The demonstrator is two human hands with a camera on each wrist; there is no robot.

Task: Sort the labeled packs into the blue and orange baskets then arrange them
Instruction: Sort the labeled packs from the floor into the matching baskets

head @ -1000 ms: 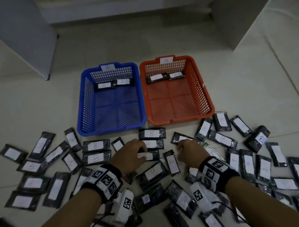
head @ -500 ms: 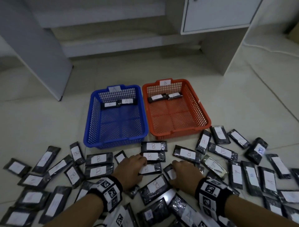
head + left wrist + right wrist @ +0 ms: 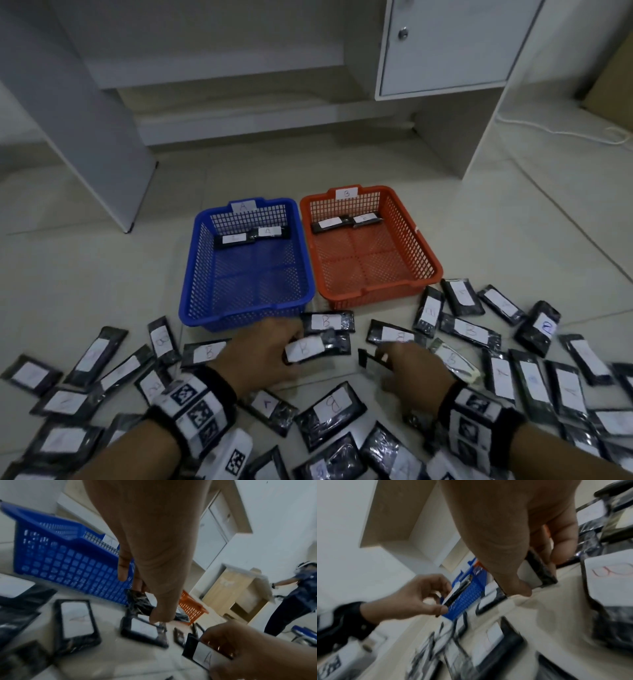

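Dim, even indoor light reaches you from overhead in the head view, leaving the floor a flat grey-beige with soft shadows under the desk. Straight cabinet lines bow toward the frame edges. Your wrist views are heavily motion-blurred: the blue basket smears, pack labels lose their letters, and your hands fill the top of each frame as soft brown masses. Plastic wrappers catch faint glare.

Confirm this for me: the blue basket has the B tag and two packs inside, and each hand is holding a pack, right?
Not quite. In the head view the blue basket carries the A tag. It does hold two packs, and the left hand and right hand each grip one.
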